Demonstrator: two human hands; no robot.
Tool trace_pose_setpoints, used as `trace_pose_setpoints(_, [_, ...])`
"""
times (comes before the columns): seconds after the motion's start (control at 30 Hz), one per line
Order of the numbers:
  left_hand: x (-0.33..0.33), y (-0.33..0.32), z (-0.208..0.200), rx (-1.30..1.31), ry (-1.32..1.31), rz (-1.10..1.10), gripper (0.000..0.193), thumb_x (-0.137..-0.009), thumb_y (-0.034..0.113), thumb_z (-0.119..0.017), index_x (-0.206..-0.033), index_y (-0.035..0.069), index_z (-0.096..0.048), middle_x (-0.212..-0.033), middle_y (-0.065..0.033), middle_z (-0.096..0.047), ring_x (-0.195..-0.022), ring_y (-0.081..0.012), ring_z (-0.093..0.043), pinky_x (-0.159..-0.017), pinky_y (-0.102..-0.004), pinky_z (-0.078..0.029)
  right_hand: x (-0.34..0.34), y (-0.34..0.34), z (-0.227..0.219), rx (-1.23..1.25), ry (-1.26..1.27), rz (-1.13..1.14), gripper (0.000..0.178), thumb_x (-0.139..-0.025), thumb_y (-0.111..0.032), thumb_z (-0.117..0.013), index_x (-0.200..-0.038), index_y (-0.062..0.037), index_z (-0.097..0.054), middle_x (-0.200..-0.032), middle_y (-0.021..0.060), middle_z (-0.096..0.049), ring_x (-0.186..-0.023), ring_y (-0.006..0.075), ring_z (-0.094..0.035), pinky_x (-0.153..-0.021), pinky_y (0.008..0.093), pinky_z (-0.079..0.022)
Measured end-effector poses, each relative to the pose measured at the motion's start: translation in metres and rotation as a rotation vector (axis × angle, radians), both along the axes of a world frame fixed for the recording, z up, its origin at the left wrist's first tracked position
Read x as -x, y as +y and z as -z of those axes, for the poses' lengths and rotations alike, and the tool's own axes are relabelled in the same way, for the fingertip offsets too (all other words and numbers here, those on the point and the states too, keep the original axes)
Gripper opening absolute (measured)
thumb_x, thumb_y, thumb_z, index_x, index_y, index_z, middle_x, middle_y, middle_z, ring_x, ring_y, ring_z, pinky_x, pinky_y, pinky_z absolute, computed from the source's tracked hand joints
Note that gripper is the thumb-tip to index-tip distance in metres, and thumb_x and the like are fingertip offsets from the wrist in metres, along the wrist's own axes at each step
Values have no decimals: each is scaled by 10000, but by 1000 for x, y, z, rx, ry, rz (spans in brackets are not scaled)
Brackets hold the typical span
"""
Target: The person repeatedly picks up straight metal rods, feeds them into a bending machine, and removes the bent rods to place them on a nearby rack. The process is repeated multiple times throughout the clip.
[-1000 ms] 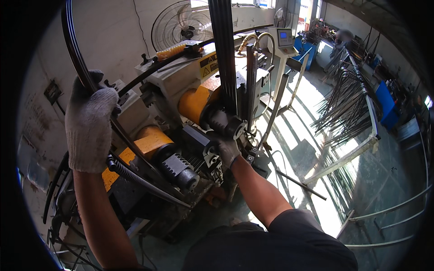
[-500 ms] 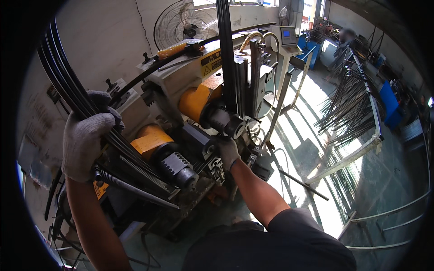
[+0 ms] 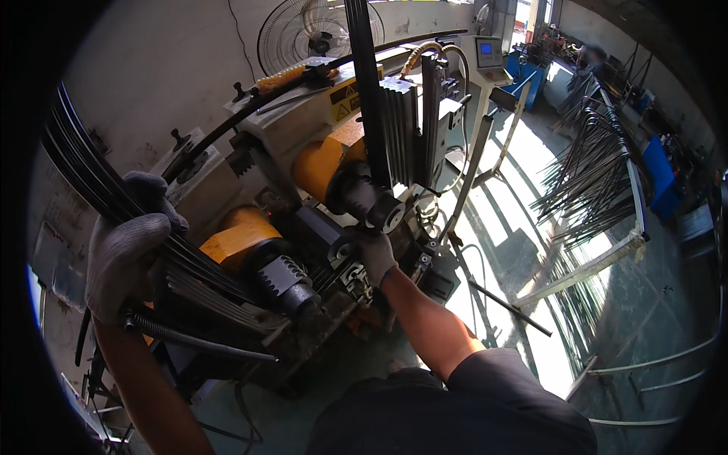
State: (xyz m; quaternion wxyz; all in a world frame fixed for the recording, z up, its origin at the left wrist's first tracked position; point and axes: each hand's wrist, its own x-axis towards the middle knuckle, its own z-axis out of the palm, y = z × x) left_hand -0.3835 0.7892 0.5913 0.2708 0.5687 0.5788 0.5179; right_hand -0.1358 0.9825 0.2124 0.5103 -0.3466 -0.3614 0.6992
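My left hand, in a pale knitted glove with grey-coated fingers, is wrapped round a bundle of long black metal rods. The rods slant from the upper left down to the front of the machine, beside a toothed spindle below a yellow housing. My right hand, also gloved, reaches in beside a dark angular block, just under a second toothed spindle. Its fingertips are hidden against the machine parts, so what they touch does not show.
An upright stack of dark bars stands at the machine's middle. A coiled spring rod juts out at the front left. Behind are a large fan and a control panel. At right, a rack holds many thin rods.
My left hand has shifted left and slightly down with the rod bundle, uncovering more strips beneath it. My right hand has moved slightly left, its fingers still by the block.
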Motion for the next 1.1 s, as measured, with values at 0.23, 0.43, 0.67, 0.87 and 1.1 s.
trace_pose_setpoints(0.23, [0,-1,2,-6,-73,-21,599,-875,166,-870,-1401,-13,-645,-1025,-141,-754,-961,-245,-792,-871,-378,-695,0,8,9,-80,-36,-4,193,-1058,-148,-746,-1192,-12,-776,-1009,16,-769,-871,109,-706,-753,313,-552])
trace_pose_setpoints(0.43, [-4,-1,12,-23,-81,-59,589,-893,184,-860,-1416,13,-648,-1007,-119,-747,-957,-229,-781,-848,-373,-691,4,2,3,-41,23,44,223,-1061,-123,-749,-1262,-32,-776,-1092,42,-787,-926,130,-733,-780,311,-571])
trace_pose_setpoints(0.67, [-25,-5,19,-10,-93,-189,583,-907,205,-835,-1430,25,-650,-1024,-101,-736,-968,-213,-768,-864,-400,-683,1,8,6,-153,-58,52,269,-1045,-96,-759,-1298,-7,-768,-1233,87,-798,-1134,175,-754,-954,347,-599])
trace_pose_setpoints(0.87, [-23,-8,16,-21,58,-145,591,-909,238,-841,-1433,51,-643,-1007,-82,-727,-926,-206,-766,-840,-400,-671,9,6,9,-94,27,38,265,-1049,-94,-743,-1298,-11,-776,-1239,82,-798,-1132,159,-750,-960,343,-595])
trace_pose_setpoints(1.1, [-14,-15,-1,115,315,-188,485,-924,290,-851,-1334,73,-712,-999,-75,-771,-937,-192,-778,-872,-417,-656,-21,-1,-5,-43,-9,20,435,-1062,-237,-781,-1417,10,-736,-1303,101,-809,-1192,173,-755,-1006,362,-579])
